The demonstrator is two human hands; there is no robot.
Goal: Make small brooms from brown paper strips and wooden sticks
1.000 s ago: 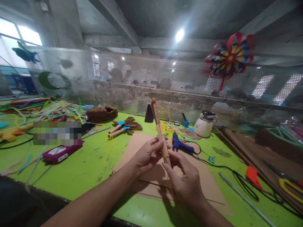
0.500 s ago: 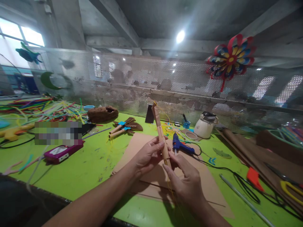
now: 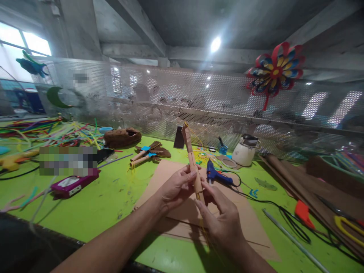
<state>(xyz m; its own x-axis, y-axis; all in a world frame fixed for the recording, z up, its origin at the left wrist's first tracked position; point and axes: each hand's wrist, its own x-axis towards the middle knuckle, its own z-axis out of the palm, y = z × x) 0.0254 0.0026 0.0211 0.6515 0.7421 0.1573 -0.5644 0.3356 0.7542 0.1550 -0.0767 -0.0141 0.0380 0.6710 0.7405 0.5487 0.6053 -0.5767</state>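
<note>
A rolled brown paper tube (image 3: 191, 155), narrow and darker at its far end, tilts upward in front of me with yellow strands trailing from its lower end. My left hand (image 3: 182, 182) is closed round its middle, thumb lying along the near side. Lower down, my right hand (image 3: 220, 210) pinches the bottom end between thumb and fingers. Beneath both hands lies a sheet of tan card (image 3: 159, 182) on the green table. A blue glue gun (image 3: 217, 174) rests just beyond my right hand. Two similar tubes with brown leaf-like pieces (image 3: 150, 151) lie farther left.
At left are a purple box (image 3: 75, 184) and a heap of coloured strips (image 3: 71, 132). A white jug (image 3: 244, 151) stands back right. Black cable, a metal rod (image 3: 295, 239), brown paper (image 3: 287, 170) and yellow-handled scissors (image 3: 345, 225) lie at right. A perforated panel (image 3: 170, 94) closes the back.
Both hands keep their hold on the paper tube; the right hand's fingers have shifted slightly at its lower end. The whole view has moved a little.
</note>
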